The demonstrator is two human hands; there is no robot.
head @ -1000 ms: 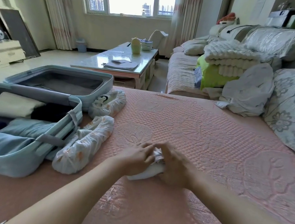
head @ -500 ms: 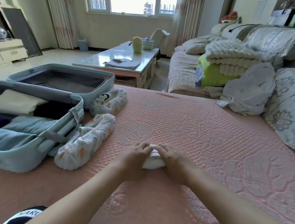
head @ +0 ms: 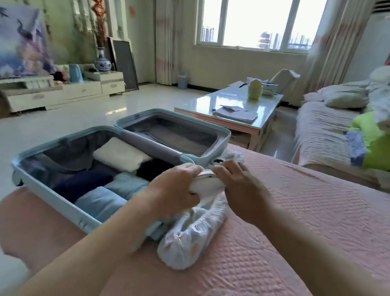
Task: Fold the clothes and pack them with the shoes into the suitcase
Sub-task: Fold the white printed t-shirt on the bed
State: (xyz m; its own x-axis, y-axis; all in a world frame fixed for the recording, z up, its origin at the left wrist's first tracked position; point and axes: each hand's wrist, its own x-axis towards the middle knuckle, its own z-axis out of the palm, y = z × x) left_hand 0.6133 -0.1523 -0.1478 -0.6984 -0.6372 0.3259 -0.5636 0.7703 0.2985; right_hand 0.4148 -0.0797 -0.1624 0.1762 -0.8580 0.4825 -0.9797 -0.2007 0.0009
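Note:
A small white rolled garment (head: 205,184) is held in the air between both hands, above the suitcase's near right corner. My left hand (head: 174,190) grips its left side and my right hand (head: 240,190) grips its right side. The light blue suitcase (head: 44,184) lies open at the bed's left edge, its near half packed with several folded clothes in white, black, navy and pale blue. A shoe in a patterned plastic cover (head: 193,236) lies on the pink bedspread just below my hands. A second covered shoe (head: 233,156) shows partly behind my right hand.
The pink quilted bedspread (head: 302,222) stretches to the right. A glass coffee table (head: 233,108) stands behind the suitcase. A sofa with pillows and piled bedding (head: 374,135) is at the right. Tiled floor (head: 44,124) lies to the left.
Both hands lifted the white bundle off the bedspread and carried it left toward the open suitcase. My view turned left.

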